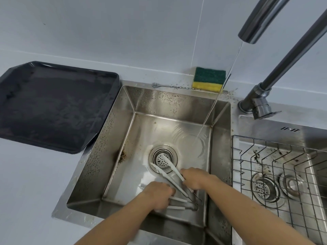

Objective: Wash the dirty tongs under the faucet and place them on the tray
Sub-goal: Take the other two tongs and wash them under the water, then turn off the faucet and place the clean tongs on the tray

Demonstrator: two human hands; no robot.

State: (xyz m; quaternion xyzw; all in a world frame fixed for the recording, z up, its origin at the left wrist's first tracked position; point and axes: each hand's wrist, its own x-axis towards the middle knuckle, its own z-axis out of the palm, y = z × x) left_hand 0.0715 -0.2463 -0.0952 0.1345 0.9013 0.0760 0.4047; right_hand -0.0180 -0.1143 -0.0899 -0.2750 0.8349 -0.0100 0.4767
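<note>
Inside the steel sink (113,138), white-tipped tongs (174,168) are gripped by the right hand (196,179), its fingers (187,173) curled. A second pair (177,199) is clasped by the left hand (157,195).

The left hand (157,195) and right hand (196,179) are bare. The left forearm (123,225) and right forearm (247,209) are uncovered along their whole visible length.

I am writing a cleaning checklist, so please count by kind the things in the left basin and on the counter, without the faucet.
Tongs: 2 pairs, partly under left hand and right hand
Drain strainer: 1
Black tray: 1
Sponge: 1
Metal chain: 1
Total: 6
</note>
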